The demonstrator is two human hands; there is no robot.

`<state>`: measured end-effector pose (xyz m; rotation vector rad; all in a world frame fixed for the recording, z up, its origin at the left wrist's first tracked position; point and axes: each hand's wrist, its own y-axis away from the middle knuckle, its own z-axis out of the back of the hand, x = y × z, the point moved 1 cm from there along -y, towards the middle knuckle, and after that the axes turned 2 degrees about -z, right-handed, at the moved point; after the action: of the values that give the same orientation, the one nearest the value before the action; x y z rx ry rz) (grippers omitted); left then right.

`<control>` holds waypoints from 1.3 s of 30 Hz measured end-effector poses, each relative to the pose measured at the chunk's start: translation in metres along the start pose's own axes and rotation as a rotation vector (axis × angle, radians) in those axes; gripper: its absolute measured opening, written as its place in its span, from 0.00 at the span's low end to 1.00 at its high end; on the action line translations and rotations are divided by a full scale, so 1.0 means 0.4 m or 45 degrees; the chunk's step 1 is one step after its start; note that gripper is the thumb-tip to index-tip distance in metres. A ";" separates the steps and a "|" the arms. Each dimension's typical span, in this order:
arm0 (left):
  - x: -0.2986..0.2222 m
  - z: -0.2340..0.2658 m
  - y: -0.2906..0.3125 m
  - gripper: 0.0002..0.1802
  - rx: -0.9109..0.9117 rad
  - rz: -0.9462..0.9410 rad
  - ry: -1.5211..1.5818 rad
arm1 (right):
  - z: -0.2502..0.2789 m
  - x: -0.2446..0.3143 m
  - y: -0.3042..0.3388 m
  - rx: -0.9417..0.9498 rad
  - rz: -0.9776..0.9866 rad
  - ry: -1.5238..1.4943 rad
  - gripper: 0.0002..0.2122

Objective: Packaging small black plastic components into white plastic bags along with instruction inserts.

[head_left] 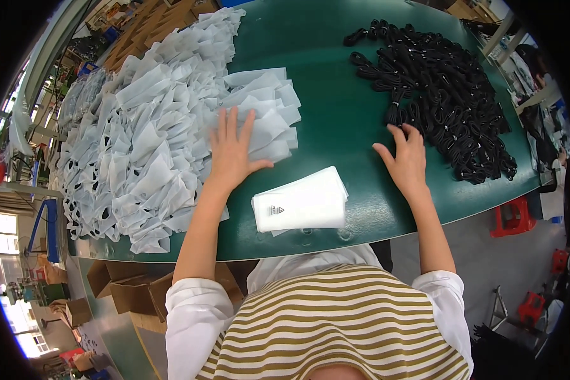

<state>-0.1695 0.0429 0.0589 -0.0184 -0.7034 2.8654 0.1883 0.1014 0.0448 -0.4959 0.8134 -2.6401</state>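
My left hand point(232, 149) lies with fingers spread at the edge of a big heap of whitish translucent bags point(149, 120), some of which show something dark inside. Its fingertips rest at a looser group of the bags point(266, 107). Over on the right, my right hand point(403, 158) has its fingers apart and holds nothing. Its fingertips are close to a pile of black cables point(449, 107), each coiled and tied in a bundle; whether they touch, I cannot tell. Between my hands, near the front edge, sits a stack of flat white bags point(301, 201) with small dark print.
The green table point(323, 82) has a curved-looking front edge close to my body. Cardboard boxes point(133, 288) stand below it on the left, and more cartons point(155, 28) are beyond the far left. Red stools point(513, 217) stand on the floor at right.
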 end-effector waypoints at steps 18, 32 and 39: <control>-0.180 -0.038 -0.017 0.31 -0.150 -0.100 0.488 | -0.037 -0.129 0.100 0.124 -0.318 -0.427 0.11; -0.438 -0.051 0.159 0.04 0.156 0.180 1.249 | 0.130 0.031 0.240 0.304 -0.005 -0.783 0.18; -0.450 -0.021 0.150 0.03 0.096 0.292 1.356 | 0.158 0.035 0.249 0.315 0.158 -0.671 0.22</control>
<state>-0.0033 -0.0392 0.0176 -1.5327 -0.3531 2.4939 0.2231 -0.0119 0.0384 -0.9758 0.3361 -2.2861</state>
